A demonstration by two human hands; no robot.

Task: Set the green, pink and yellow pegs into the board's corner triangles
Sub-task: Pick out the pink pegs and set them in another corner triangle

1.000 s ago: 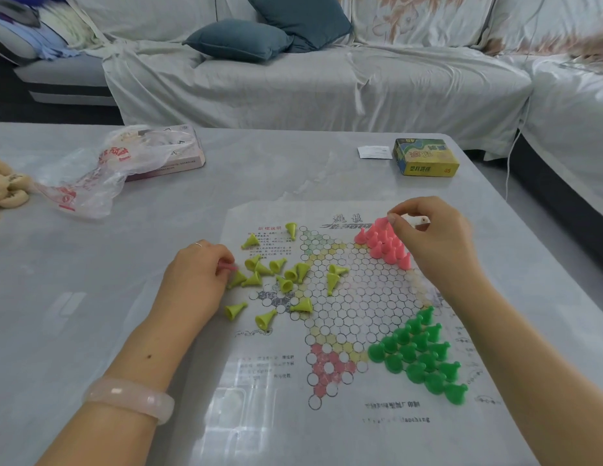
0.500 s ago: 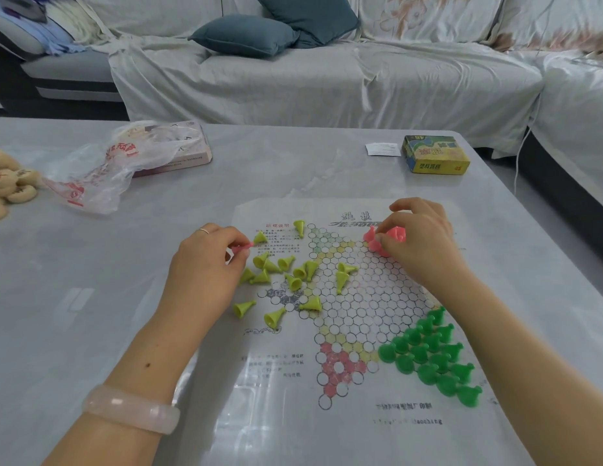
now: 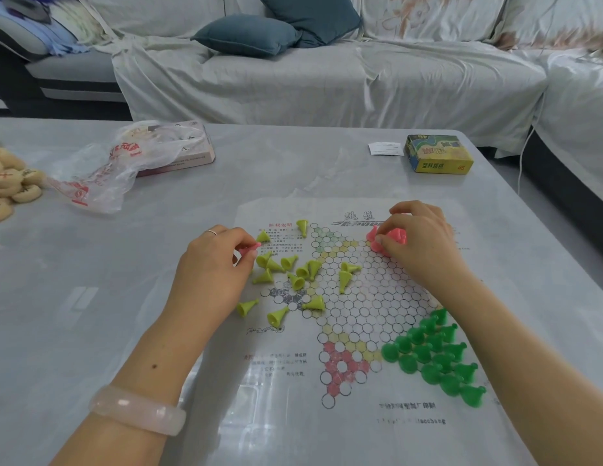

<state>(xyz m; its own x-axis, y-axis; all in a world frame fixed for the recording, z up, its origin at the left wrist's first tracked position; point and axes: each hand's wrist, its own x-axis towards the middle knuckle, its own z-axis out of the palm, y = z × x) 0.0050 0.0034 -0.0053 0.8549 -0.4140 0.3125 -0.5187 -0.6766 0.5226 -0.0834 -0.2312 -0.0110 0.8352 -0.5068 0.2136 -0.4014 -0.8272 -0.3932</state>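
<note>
A paper checkers board (image 3: 360, 307) lies flat on the grey table. Several green pegs (image 3: 434, 356) stand in its near right corner triangle. Several yellow pegs (image 3: 293, 267) lie scattered on their sides over the board's left part. Pink pegs (image 3: 396, 235) stand in the far right triangle, mostly hidden under my right hand (image 3: 418, 243), whose curled fingertips pinch one of them. My left hand (image 3: 212, 270) is at the board's left edge and pinches a single pink peg (image 3: 249, 249) between thumb and forefinger.
A yellow-green card box (image 3: 438, 154) and a white slip (image 3: 385, 149) lie at the far right of the table. A plastic bag (image 3: 125, 163) over a flat box lies far left, with round beige discs (image 3: 10, 186) beside it. A covered sofa (image 3: 327, 68) stands behind.
My left hand has lifted a pink peg from beside the yellow pegs and moved slightly away from me. My right hand has moved nearer over the pink pegs, covering most of them.
</note>
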